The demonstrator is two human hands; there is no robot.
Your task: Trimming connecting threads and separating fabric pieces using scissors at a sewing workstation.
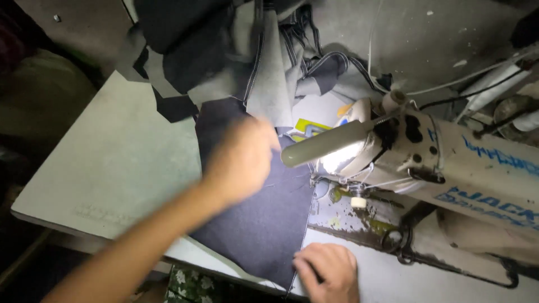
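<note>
The left hand [241, 160] is motion-blurred over a dark navy cloth panel [264, 219] lying flat on the pale table [118, 163] — whether its fingers pinch the cloth, I cannot tell. The right hand [328, 272] presses the panel's near edge, fingers together, just before the sewing machine [449, 163] — grey pieces [264, 73] heaped behind.

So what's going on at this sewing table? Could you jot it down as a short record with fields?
Setting: pale work table with an industrial sewing machine at the right
Machine lamp: lit, near the needle area
Main cloth: dark navy fabric lying flat on the table
Other cloth: heap of grey and dark pieces at the far edge
Left hand: motion-blurred, over the upper part of the fabric; grip cannot be told
Right hand: fingers on the fabric's near corner
</note>
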